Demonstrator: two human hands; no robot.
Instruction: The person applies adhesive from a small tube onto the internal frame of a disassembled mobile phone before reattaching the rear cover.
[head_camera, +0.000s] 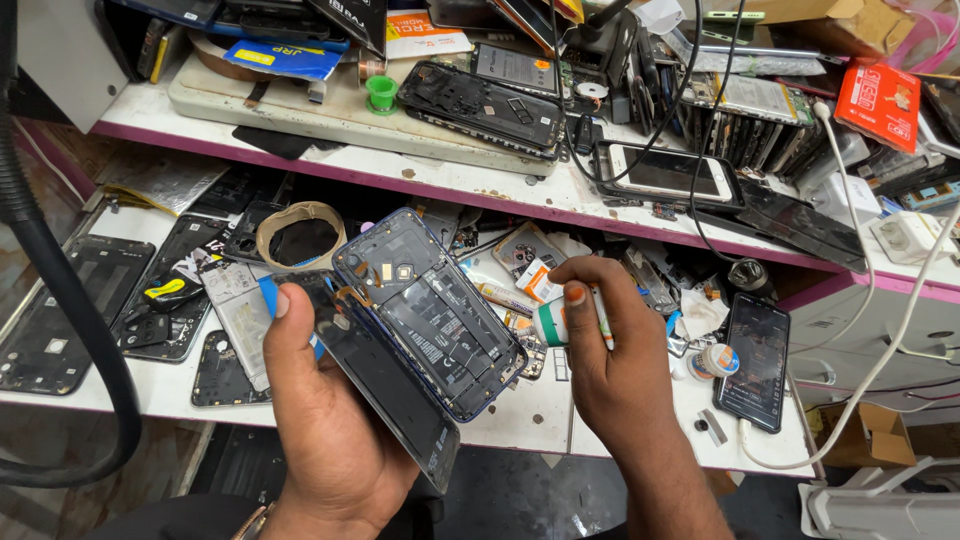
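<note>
the left hand (325, 420) is cupping an opened phone (430, 315) from underneath, fingers curled well round it, thumb pressing up along the left edge; the dark back panel (385, 385) is hinging away beneath the blue-rimmed body, the two splaying apart towards the lower right; the phone's long axis is running diagonally, from upper left near the camera end down to lower right, its exposed insides facing up at the camera; it is hovering just above the front edge of the white lower shelf (520, 415); the right hand (600, 355) is closing snugly on a small white-and-green tube (560, 322), fingers wrapped tight, index finger bent over the top, the tube lying roughly level and sitting just beside the phone's right edge; a dark phone (755, 360) is lying flat on the shelf to the right, a roll of tape (300, 235) is sitting behind the left hand, and a white phone (665, 172) is resting on the upper shelf (330, 165).
</note>
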